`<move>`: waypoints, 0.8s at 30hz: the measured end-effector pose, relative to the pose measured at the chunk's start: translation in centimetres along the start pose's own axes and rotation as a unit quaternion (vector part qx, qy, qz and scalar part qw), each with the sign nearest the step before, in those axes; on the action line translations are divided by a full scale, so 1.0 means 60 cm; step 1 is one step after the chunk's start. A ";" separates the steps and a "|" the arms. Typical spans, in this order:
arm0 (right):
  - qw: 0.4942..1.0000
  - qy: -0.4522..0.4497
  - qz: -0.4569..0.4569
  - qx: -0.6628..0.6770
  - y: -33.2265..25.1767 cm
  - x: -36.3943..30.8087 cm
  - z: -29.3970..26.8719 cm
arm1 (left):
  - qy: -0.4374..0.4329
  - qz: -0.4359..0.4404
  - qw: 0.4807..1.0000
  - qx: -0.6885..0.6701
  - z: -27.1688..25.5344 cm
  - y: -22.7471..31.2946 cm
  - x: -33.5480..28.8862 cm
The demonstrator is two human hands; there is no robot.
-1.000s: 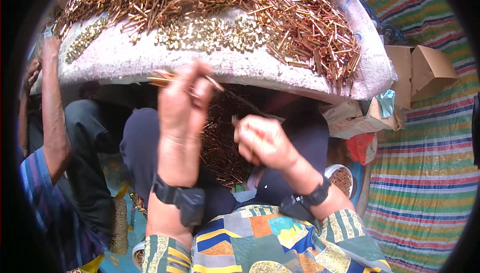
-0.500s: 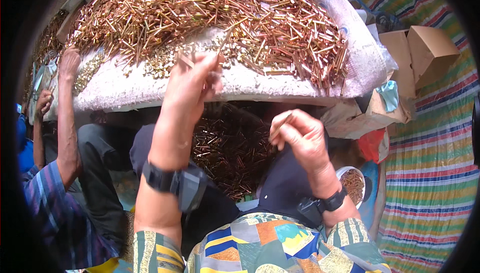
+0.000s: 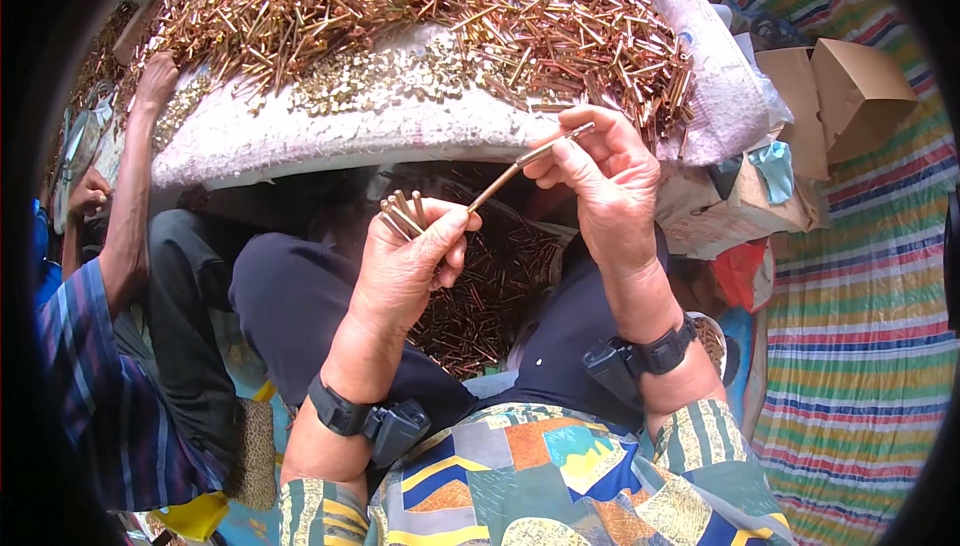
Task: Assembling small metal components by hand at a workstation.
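My left hand (image 3: 400, 271) is closed around several brass-coloured bolts (image 3: 403, 211), their ends fanned out above the fingers. Between its thumb and index fingertip it also pinches the lower end of a long, thin bolt (image 3: 495, 186). That bolt slants up to my right hand (image 3: 615, 181), whose thumb and fingers grip its upper part, where it looks thicker. Beyond both hands, a large pile of copper-coloured bolts (image 3: 330, 6) covers a white sack surface (image 3: 270, 151). Small brass-coloured pieces (image 3: 390, 78), too small to name surely, lie along its near side.
Below the sack's edge, between my knees, lies a dark heap of similar bolts (image 3: 465, 321). A co-worker's arm (image 3: 130, 186) reaches to the pile at left. Cardboard boxes (image 3: 862, 96), a red bag (image 3: 740, 274) and a white bucket (image 3: 712, 331) stand at right, beside a striped sheet (image 3: 860, 346).
My left hand has drawn back from the pile toward me, now showing several bolts. My right hand has risen and gone forward; both hands now meet on one long bolt.
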State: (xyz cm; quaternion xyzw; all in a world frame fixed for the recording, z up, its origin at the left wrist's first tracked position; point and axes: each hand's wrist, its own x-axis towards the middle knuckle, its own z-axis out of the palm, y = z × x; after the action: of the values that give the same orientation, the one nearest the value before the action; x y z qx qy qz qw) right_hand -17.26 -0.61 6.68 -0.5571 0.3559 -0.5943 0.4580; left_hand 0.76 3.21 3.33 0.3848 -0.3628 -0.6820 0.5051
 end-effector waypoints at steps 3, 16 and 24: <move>0.999 -0.022 0.027 -0.009 -0.015 -0.005 0.015 | -0.004 0.019 1.000 0.011 -0.007 0.004 -0.006; 0.953 -0.189 0.227 -0.060 0.000 0.002 0.003 | -0.003 -0.014 0.998 -0.061 -0.022 -0.014 0.016; 0.841 -0.055 -0.168 -0.511 0.067 0.128 -0.046 | 0.052 -0.052 0.989 -0.130 -0.059 -0.041 0.035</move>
State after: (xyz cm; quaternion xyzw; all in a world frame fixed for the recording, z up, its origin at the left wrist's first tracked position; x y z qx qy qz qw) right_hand -19.11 -9.41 5.16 -0.7951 0.4840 -0.3650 0.0203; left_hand 2.49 1.34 -0.75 0.3694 -0.2241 -0.7278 0.5325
